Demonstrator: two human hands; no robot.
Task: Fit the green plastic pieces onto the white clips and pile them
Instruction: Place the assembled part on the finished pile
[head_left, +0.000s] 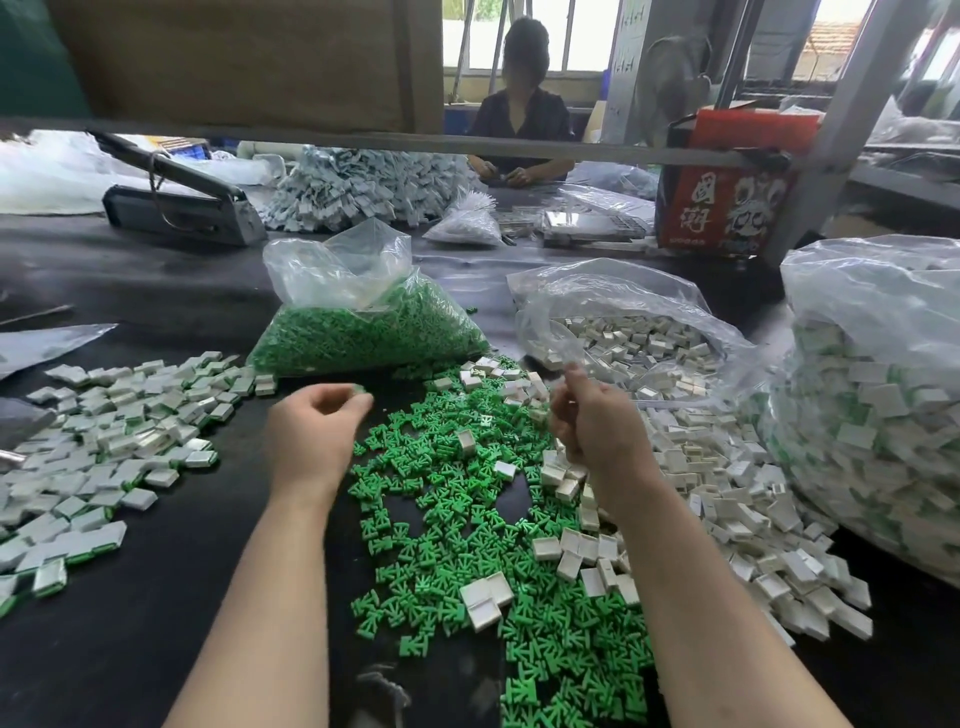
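Green pieces (457, 519) beneath both curled hands, left hand (317, 431), right hand (597, 421).

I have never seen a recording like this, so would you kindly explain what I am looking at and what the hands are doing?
There is no machine here: one camera worn on a person's head looks down at their own bare hands over a dark table. Loose green plastic pieces lie in the middle, loose white clips to the right, and a pile of fitted clips to the left. Behind stand a bag of green pieces and a bag of white clips. The left hand pinches something small and greenish; the right hand is curled, but what it holds is hidden.
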